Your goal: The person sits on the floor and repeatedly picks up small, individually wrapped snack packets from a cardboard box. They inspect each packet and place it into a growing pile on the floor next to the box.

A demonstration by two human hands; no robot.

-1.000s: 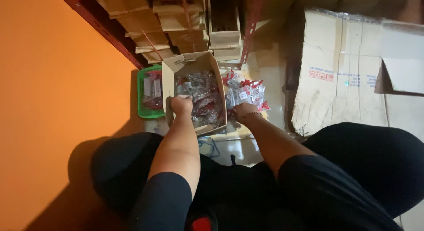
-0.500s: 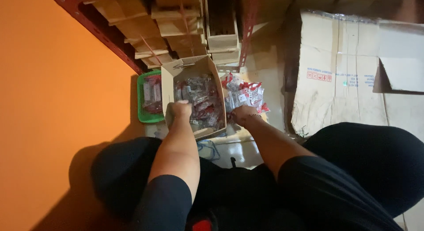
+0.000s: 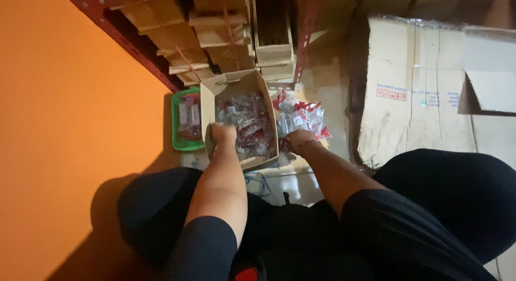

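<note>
Orange wall at left; our left hand grips packets in the cardboard box, right hand closed on the packet pile.

We find the open carton on the floor ahead of our knees, packets lying in it. The basket sits just left of it; loose packets lie right. The shelf rack stands behind.
</note>
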